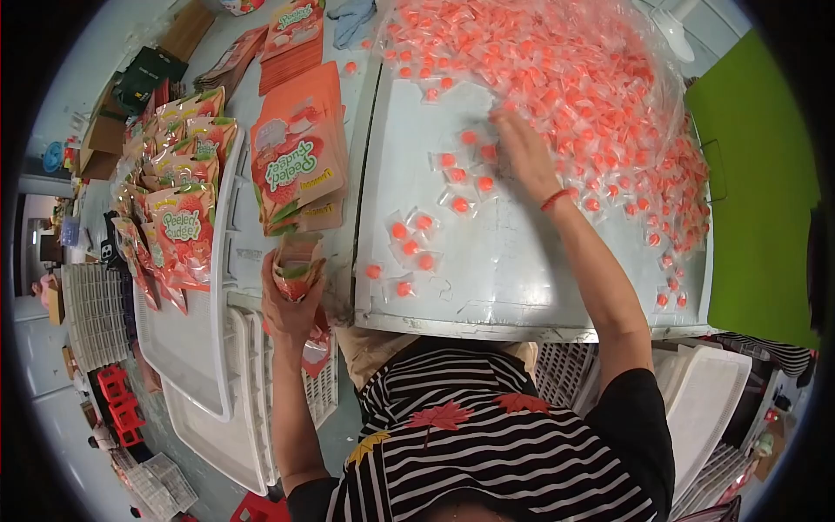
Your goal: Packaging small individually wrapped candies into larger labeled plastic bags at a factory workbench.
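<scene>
My left hand (292,315) is closed round a pink and green candy pouch (298,277) at the table's left front edge. The pouch's top seems to be spread apart; its contents are hard to make out. Over the pale tabletop, my right hand (527,158) reaches to the near edge of a large heap of wrapped candies (574,96). Its fingers are blurred, so I cannot see whether they hold a candy. Several loose wrapped candies (457,176) lie to the left of that hand, each a red-orange piece in a clear wrapper.
Flat pouches (300,143) lie stacked on the left tabletop, with another stack (291,48) behind. Filled pouches (180,213) stand in a white tray (228,348) at the left. A green panel (765,191) borders the right side. White trays (709,409) sit low at the right.
</scene>
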Demonstrator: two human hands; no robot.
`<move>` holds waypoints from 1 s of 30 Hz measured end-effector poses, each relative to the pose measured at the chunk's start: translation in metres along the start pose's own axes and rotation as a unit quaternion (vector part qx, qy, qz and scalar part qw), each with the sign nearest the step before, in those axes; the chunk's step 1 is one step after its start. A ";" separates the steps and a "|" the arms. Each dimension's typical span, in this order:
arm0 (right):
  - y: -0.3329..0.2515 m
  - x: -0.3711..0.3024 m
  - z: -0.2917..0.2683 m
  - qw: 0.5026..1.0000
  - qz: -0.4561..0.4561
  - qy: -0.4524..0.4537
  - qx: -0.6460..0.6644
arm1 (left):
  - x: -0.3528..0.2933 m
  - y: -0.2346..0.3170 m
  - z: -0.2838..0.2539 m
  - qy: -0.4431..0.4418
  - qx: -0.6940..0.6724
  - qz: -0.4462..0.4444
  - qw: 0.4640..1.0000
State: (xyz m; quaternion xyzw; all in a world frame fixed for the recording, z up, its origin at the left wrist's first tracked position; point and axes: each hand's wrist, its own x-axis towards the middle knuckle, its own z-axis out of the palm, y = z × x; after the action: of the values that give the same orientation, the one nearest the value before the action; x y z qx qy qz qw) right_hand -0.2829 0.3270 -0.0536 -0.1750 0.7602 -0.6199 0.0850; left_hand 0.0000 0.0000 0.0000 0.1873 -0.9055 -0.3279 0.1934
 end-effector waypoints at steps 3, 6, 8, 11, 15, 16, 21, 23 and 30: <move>-0.012 -0.001 0.034 0.958 -0.208 -0.024 -0.196 | 0.011 0.007 0.002 0.009 0.007 0.004 1.000; -0.004 -0.028 0.071 0.881 -0.268 -0.020 -0.388 | 0.013 0.011 0.010 0.012 0.004 0.028 1.000; -0.012 -0.043 0.098 0.882 -0.276 -0.005 -0.383 | 0.009 0.009 0.013 0.014 0.005 0.042 0.999; -0.026 -0.057 0.132 0.893 -0.232 0.003 -0.385 | 0.005 0.010 0.016 -0.004 0.031 0.036 0.999; -0.031 -0.039 0.122 0.916 -0.289 0.007 -0.279 | 0.010 0.004 0.014 0.008 -0.004 0.049 0.999; -0.024 -0.027 0.103 0.903 -0.305 0.059 -0.297 | 0.010 0.005 0.012 0.009 -0.010 0.053 0.999; -0.008 0.010 0.003 0.852 -0.098 0.207 -0.470 | 0.003 0.000 0.014 -0.002 -0.019 0.025 1.000; 0.008 0.009 0.000 0.825 -0.123 0.173 -0.524 | 0.003 -0.001 0.018 -0.004 0.053 0.069 0.996; 0.004 -0.029 0.018 0.877 -0.186 0.096 -0.433 | 0.008 0.002 0.016 -0.012 0.005 0.030 0.999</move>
State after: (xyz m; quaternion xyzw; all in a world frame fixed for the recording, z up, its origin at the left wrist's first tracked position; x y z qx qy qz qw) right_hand -0.2504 0.3223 -0.0641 -0.2715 0.9106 -0.2472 -0.1896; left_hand -0.0145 0.0060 -0.0082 0.1572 -0.9146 -0.3195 0.1914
